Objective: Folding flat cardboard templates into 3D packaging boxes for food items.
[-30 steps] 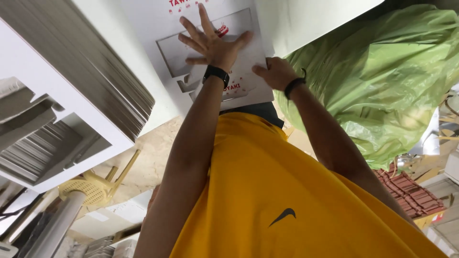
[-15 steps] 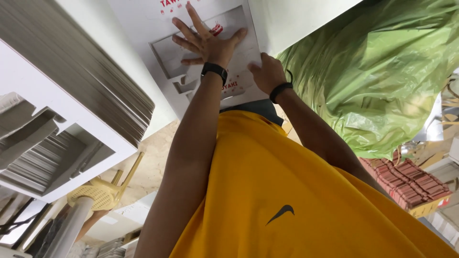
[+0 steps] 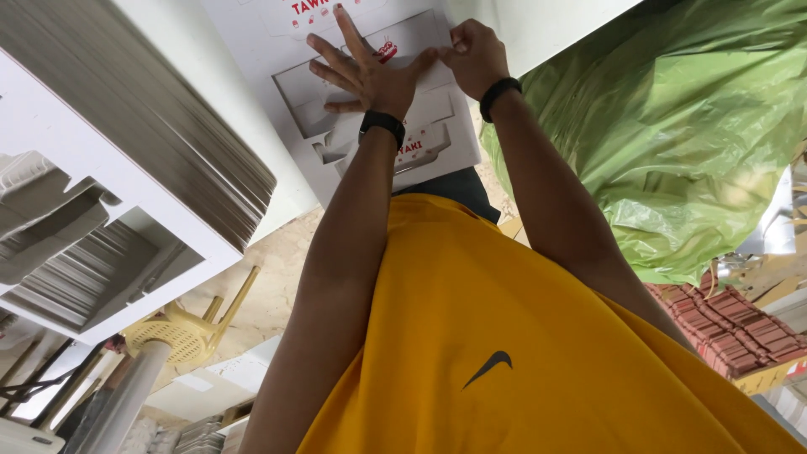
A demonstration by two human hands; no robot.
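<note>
two hands were up on one flat white die-cut carton blank (image 3: pixel 378 126) with red print, which lay on a white surface. each wrist wore one black band, two in all. the left hand (image 3: pixel 370 71) lay palm-down on the blank, its fingers (image 3: pixel 332 55) spread wide and straight, the tips pressing the card just beside a cut-out panel. the right hand (image 3: pixel 475 55) sat just beside the left thumb, nearly touching it, with its fingers (image 3: pixel 461 42) curled together and pinching at an edge of the same blank; how much card was caught between them could not be told.

well to the left of the spread fingers stood one tall stack of flat white blanks (image 3: pixel 126 185), many sheets thick, its cut-outs showing layered edges; the sheets were too many and too fine to count. to the right of the pinching fingers bulged one large green plastic bag (image 3: pixel 672 143), full and crumpled, its contents hidden. below it, well apart from both hands, lay one stack of red printed packs (image 3: pixel 731 332). below the left forearm, far from the fingers, stood one yellow plastic stool (image 3: pixel 189 332). the person's yellow shirt (image 3: pixel 504 353) filled the near view.
</note>
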